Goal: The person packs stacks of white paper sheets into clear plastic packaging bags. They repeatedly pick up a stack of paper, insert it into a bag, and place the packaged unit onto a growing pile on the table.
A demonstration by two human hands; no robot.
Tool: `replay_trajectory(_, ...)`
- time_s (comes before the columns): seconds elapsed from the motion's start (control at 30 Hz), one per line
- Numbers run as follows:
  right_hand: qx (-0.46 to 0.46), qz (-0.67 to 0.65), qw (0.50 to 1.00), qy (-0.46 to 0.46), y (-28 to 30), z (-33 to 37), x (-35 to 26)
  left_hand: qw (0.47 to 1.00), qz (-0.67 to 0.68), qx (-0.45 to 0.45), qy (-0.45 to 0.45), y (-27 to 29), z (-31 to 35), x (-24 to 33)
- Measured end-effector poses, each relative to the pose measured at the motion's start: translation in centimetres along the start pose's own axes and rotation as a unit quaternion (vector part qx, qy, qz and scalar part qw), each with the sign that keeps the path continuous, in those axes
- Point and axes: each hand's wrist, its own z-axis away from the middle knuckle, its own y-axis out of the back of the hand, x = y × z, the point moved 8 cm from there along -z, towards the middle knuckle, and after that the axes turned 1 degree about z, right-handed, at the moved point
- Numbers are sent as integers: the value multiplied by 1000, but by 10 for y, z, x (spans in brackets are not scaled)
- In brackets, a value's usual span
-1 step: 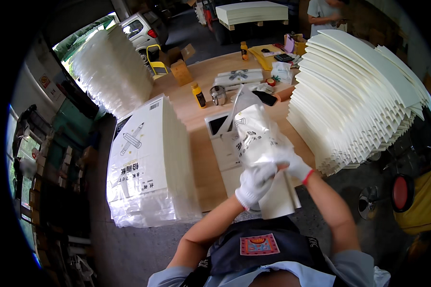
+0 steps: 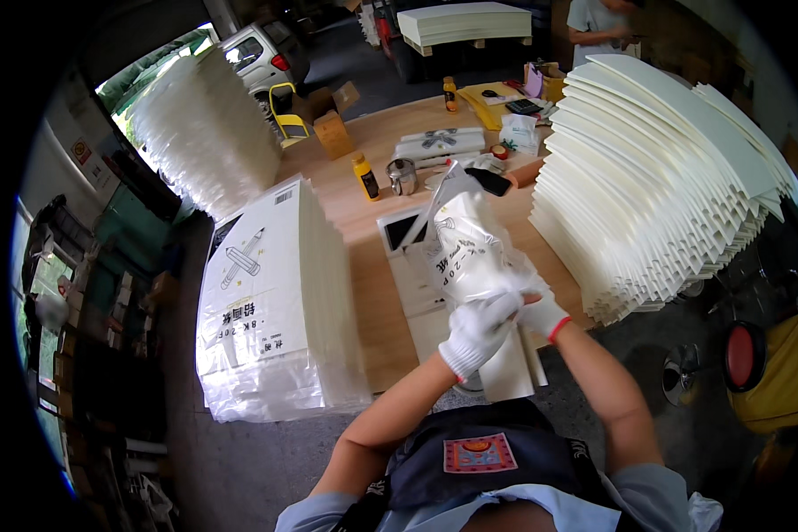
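Both my hands wear white knit gloves and meet at the near edge of the table. My left hand (image 2: 477,333) is closed on the gathered end of a clear printed plastic bag (image 2: 472,253), which stands up crumpled beyond my fingers. Close against it, my right hand (image 2: 542,314) also grips the bag, with a bare fingertip showing. White drawing-paper sheets (image 2: 509,368) extend below my hands, over the table edge; how they meet the bag is hidden. Under the bag lies a flat printed package (image 2: 414,282) with a dark panel.
A tall stack of packaged paper (image 2: 266,310) stands at left, a big stack of loose white sheets (image 2: 647,186) at right. Farther back are a yellow bottle (image 2: 365,177), a metal pot (image 2: 403,176), a phone (image 2: 488,182) and a tape roll (image 2: 499,152). Another person (image 2: 598,27) stands beyond.
The bag's printed side has turned and creased differently. My hands have shifted slightly, and the lower ends of the sheets have moved a little up and to the left.
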Motion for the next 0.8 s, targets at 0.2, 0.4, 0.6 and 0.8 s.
replay_trajectory(0.2,151,282,938,135,-19,-28,-7,998,-8,-54,-15,-34,6,21)
replay_trajectory(0.4,124,499,845,146,-92,73,-8,986,27,-34,158,-24,71,-81)
replay_trajectory(0.6,314,619,720,-13,-25,84,24,997,18,-51,60,-65,111,-52)
replay_trajectory(0.8,196,667,713,-85,19,65,67,912,-270,141,275,-14,194,-172)
